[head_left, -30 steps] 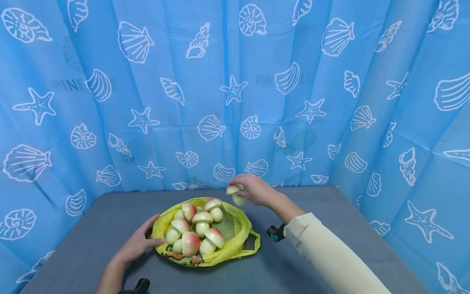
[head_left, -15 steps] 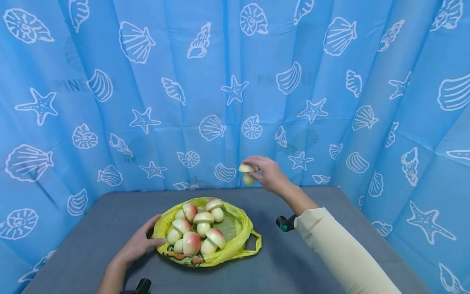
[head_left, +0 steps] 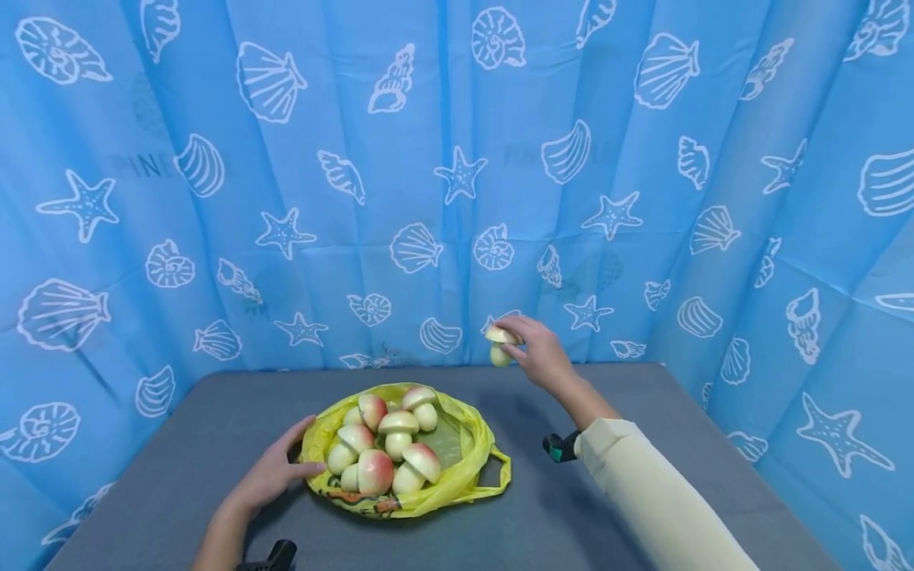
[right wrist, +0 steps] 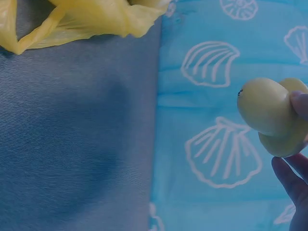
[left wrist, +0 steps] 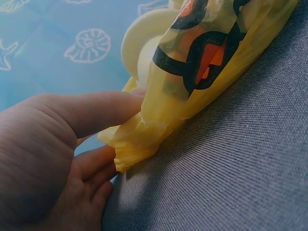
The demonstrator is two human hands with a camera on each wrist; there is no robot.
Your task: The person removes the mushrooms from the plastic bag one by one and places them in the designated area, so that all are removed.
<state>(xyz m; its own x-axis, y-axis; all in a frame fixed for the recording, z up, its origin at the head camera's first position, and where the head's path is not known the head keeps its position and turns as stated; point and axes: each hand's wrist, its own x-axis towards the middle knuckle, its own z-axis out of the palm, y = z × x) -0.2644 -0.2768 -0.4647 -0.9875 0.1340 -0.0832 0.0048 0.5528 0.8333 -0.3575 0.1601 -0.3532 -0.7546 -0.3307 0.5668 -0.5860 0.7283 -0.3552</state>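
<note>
My right hand [head_left: 539,350] holds a toy mushroom [head_left: 500,354] up above the far part of the table, stem downward. In the right wrist view the pale mushroom [right wrist: 267,108] sits between the thumb and fingers, partly cut off by the frame edge. A yellow plastic bag [head_left: 467,476] lies spread wide on the table with several pale mushrooms with pinkish caps [head_left: 374,473] inside. At the bag's left rim, my left hand [head_left: 267,476] pinches the plastic. The left wrist view shows the thumb [left wrist: 106,111] over the bag's crumpled edge, with the other fingers behind it.
A grey cloth-covered table [head_left: 571,507] bears the bag. Behind and beside it hangs a blue curtain [head_left: 428,198] with white shell prints. One bag handle [head_left: 500,476] loops out to the right.
My right hand has lifted the mushroom away from the bag, moving right and up, then slightly lower again. The left hand stays at the bag's rim.
</note>
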